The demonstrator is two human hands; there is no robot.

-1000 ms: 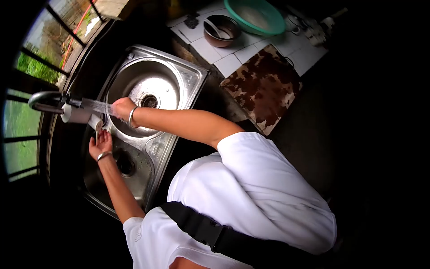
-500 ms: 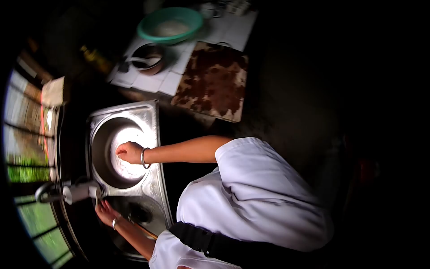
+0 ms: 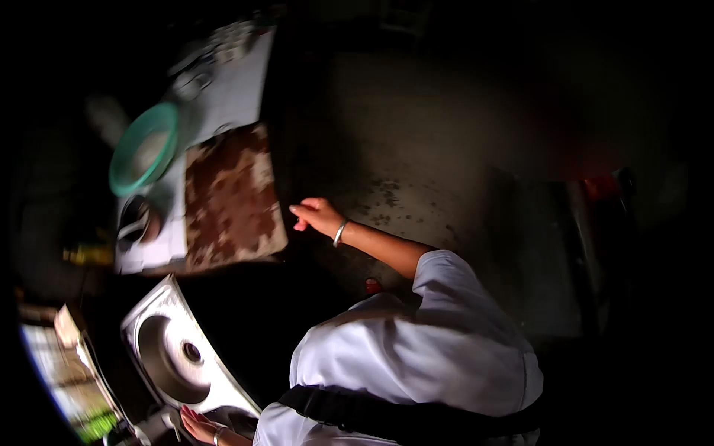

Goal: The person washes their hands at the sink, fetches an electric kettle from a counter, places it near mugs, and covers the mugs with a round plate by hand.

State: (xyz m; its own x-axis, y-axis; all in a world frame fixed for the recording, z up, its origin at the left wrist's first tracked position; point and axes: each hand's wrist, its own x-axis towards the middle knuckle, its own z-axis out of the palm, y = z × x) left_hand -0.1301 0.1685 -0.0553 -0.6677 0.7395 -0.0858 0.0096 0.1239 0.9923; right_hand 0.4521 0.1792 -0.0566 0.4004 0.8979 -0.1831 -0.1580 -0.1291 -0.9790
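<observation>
My right hand [image 3: 318, 215] hangs in the air just past the right edge of a brown, patchy board [image 3: 234, 197]. Its fingers are loosely bent and apart, nothing shows in them, and a silver bangle circles the wrist. At the bottom left, my left hand [image 3: 197, 425] has its fingers stretched out beside the white tap fitting [image 3: 160, 425], below the round bowl of the steel sink [image 3: 175, 305]. No object is visible in it. Motion blur hides whether its fingertips touch the fitting.
Left of the board, a white-tiled counter [image 3: 230, 89] carries a green basin [image 3: 167, 123] and a dark bowl with a light utensil. A barred window [image 3: 63, 372] is at the lower left. Dark floor [image 3: 416, 149] lies beyond my right hand, with a red object [image 3: 601, 187] at far right.
The view has turned right, so sink and counter sit further left. My right hand has left the sink and moved out past the board. The water seen running earlier no longer shows.
</observation>
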